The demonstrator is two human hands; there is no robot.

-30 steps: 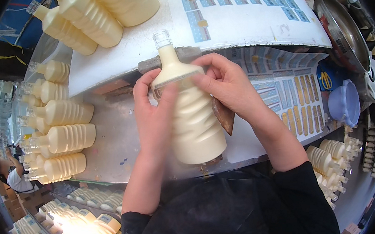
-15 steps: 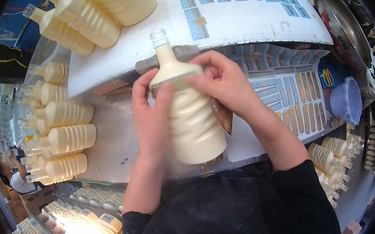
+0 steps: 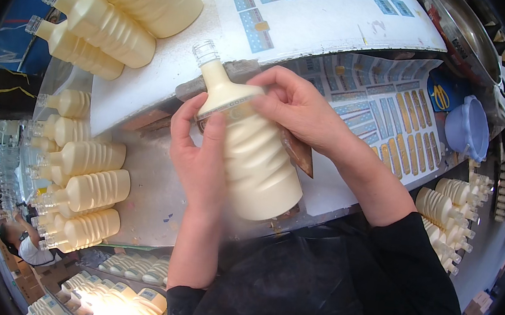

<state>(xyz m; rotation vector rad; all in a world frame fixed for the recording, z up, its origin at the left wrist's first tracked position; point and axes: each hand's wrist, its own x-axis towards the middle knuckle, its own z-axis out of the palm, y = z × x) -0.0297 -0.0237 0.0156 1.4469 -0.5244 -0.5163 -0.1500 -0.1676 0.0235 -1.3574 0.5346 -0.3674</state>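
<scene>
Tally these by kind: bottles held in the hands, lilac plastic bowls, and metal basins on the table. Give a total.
cream bottle, gripped by the left hand and the right hand: 1
lilac bowl: 1
metal basin: 1
Total: 3
</scene>
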